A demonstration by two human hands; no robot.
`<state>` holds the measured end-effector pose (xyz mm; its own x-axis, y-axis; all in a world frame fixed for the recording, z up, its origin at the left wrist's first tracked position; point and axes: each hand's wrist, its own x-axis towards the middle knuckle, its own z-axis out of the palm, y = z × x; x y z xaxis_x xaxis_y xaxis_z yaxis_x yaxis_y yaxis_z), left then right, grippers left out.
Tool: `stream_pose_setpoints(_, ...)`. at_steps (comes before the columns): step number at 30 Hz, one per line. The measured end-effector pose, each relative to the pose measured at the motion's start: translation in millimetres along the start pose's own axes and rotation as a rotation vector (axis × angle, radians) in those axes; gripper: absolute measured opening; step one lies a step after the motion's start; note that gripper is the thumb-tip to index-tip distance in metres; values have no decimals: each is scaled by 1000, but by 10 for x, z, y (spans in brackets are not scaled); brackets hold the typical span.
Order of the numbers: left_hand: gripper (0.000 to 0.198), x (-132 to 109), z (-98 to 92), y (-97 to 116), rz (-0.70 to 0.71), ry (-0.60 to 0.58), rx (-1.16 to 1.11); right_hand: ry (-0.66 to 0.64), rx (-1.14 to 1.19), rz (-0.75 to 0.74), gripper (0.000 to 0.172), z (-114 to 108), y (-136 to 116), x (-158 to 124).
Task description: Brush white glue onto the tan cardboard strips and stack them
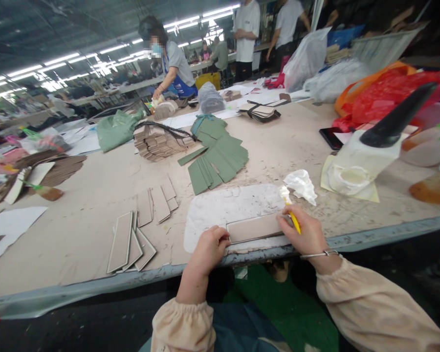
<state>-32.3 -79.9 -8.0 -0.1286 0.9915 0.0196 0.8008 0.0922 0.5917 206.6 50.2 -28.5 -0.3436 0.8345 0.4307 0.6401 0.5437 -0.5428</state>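
A long beige strip (254, 228) with a dark edge lies on a pale worn sheet (205, 215) at the table's front edge. The fingers of my left hand (210, 248) are closed on the strip's left end. My right hand (305, 233) grips a thin yellow tool (295, 221), its tip coated in white, while its fingertips touch the strip's right end. I cannot tell what kind of tool it is. Just beyond sits a crumpled white piece (301, 186). Several similar edged strips (129, 244) overlap to the left, with plain beige pieces (156, 203) behind them.
Fanned green pieces (220, 159) and a tied beige bundle (161, 142) lie farther back. On the right stand a white container with a black handle (370, 151), a phone (330, 139) and red plastic bags (388, 95). Across the table a co-worker (178, 66) handles material.
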Motion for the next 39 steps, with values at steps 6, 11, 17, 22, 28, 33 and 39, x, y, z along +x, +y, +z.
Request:
stream_pose_setpoints(6, 13, -3, 38, -44, 26, -17, -31, 15, 14, -2, 11, 0, 16, 4)
stream_pose_setpoints(11, 13, -5, 51, -61, 47, -11, -22, 13, 7, 17, 11, -2, 15, 20)
stream_pose_setpoints(17, 14, -2, 49, -51, 48, -4, -20, 10, 30, -2, 8, -16, -19, 28)
stream_pose_setpoints(22, 13, -11, 46, -58, 66, -12, 33, 4, 45, -10, 9, -1, -12, 24)
stream_pose_setpoints(28, 13, -6, 51, -50, 99, 20, 52, 0, 44, -12, 9, 15, 3, 25)
stream_pose_setpoints(33, 13, -4, 33, -30, 82, 25, 61, 0, 40, -9, 8, 28, -2, 30)
stream_pose_setpoints(39, 13, -13, 16, -3, 101, 13, 76, -14, 43, -13, 9, 38, 2, 33)
